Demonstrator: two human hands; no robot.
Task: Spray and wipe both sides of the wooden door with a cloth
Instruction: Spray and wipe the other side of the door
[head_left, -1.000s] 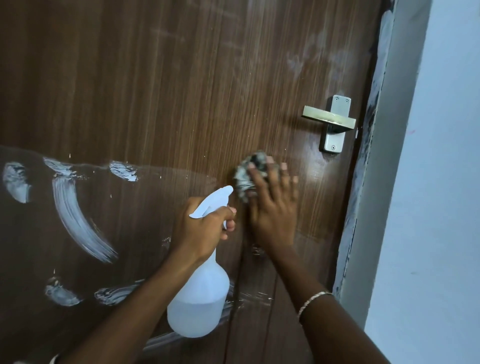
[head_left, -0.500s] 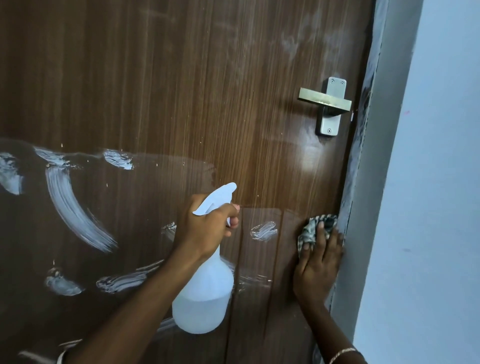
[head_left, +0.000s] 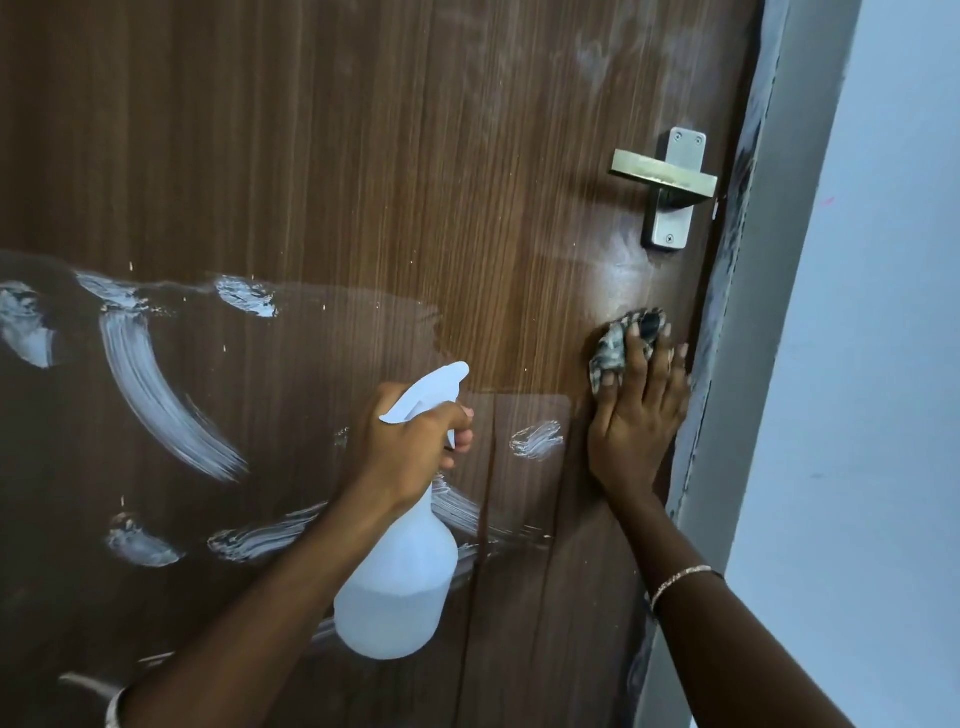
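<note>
Pressing a crumpled cloth (head_left: 618, 343) flat against the wooden door (head_left: 311, 156) with the straight, spread fingers of the right hand (head_left: 636, 415), just below the door handle (head_left: 665, 174) and close beside the door frame (head_left: 753, 364). Gripping a spray bottle (head_left: 400, 587) by the neck in the left hand (head_left: 410, 447), with fingers curled round it at the trigger, nozzle pointing up and right toward the panel. Left to clear, judging by the marks: a small white smear (head_left: 537, 440) down and left of the cloth, just beside the heel of the right hand and between the two hands; farther left, past the bottle, a long curved streak (head_left: 161, 400) among other patches. Likely calls for sweeping the cloth down and leftward, across the upright grain, with the right hand as the nearer one. Cannot judge the door's far side, hidden from here
</note>
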